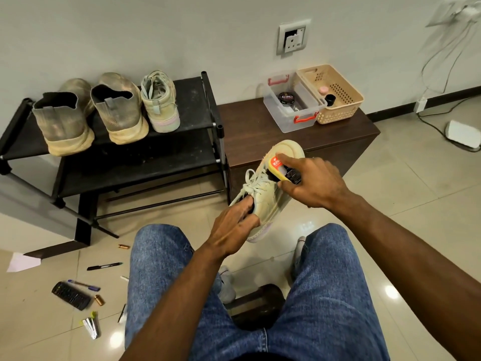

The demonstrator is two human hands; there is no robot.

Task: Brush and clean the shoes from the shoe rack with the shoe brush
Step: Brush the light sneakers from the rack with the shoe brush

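Between the knees, above the tiled floor point(390, 194), the left hand point(234, 227) grips a pale sneaker point(270, 188) by its collar, fingers tucked inside the opening, toe pointing up and away toward the low cabinet point(260, 121). The right hand point(309, 181) clasps the brush point(282, 169), yellow-backed with a red label, index finger stretched along its top, bristles pressed against the shoe's side near the forefoot. On the rack point(192, 100) to the left, three more shoes stand heels outward: two dusty grey ones point(88, 113) and the sneaker's mate point(160, 102). Judging from that, the job looks early, one shoe in hand and three waiting. Risks follow from the hold: the left hand has only the collar, so a hard stroke near the toe could twist the shoe or lever it loose, dropping it to the floor. Loose laces point(256, 182) lie just beside the bristles and could snag in them. Dust brushed off would likely fall on the jeans point(161, 277). A clear box point(291, 110) with a polish tin point(286, 97) and a beige basket point(335, 100) sit on the cabinet, well apart from the strokes.
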